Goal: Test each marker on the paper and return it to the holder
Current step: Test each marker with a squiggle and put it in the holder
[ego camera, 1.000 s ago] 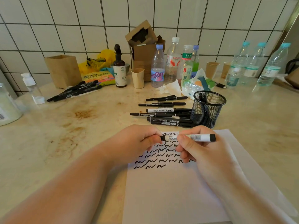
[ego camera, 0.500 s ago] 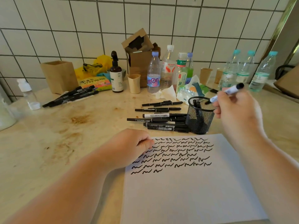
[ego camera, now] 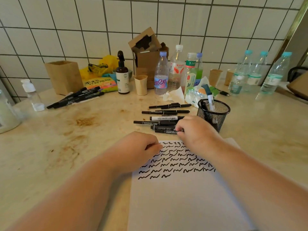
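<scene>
White paper (ego camera: pixel 183 205) lies nearest, flat on a beige stone counter (ego camera: pixel 58 155), its far half covered w/ rows of black squiggles (ego camera: pixel 175 164). Left hand (ego camera: pixel 138 147) rests at the paper's far-left corner, fingers curled under into a loose fist, nothing visible in it. Right hand (ego camera: pixel 193 130) reaches just past the paper's far edge, fingertips closing on the near black marker (ego camera: pixel 165 130) at the front of the loose pile; fingers curled round its right end. Counter has brown stains (ego camera: pixel 85 121) to the left, mid-depth.

Beyond the hand: loose markers (ego camera: pixel 166 114) lying roughly parallel, one w/ a white barrel (ego camera: pixel 165 118). Just right of them, a black mesh holder (ego camera: pixel 213 114) standing upright, w/ a white-barrel marker (ego camera: pixel 210 100) leaning inside plus a dark one.

Further back-left: second bunch of black markers (ego camera: pixel 75 97) in front of a brown paper box (ego camera: pixel 63 77); small clear bottle (ego camera: pixel 32 95) near the left edge. Back-centre: brown pump bottle (ego camera: pixel 122 75), paper cup (ego camera: pixel 140 85), open cardboard carton (ego camera: pixel 146 54), several drink bottles (ego camera: pixel 176 70), crumpled tissue (ego camera: pixel 175 95), yellow bag (ego camera: pixel 101 65). Back-right: three blue-cap water bottles (ego camera: pixel 260 70), two more paper cups (ego camera: pixel 215 77). Wall behind is white square tile w/ dark grout (ego camera: pixel 100 22); brass-coloured trim (ego camera: pixel 295 30) at the right corner.
</scene>
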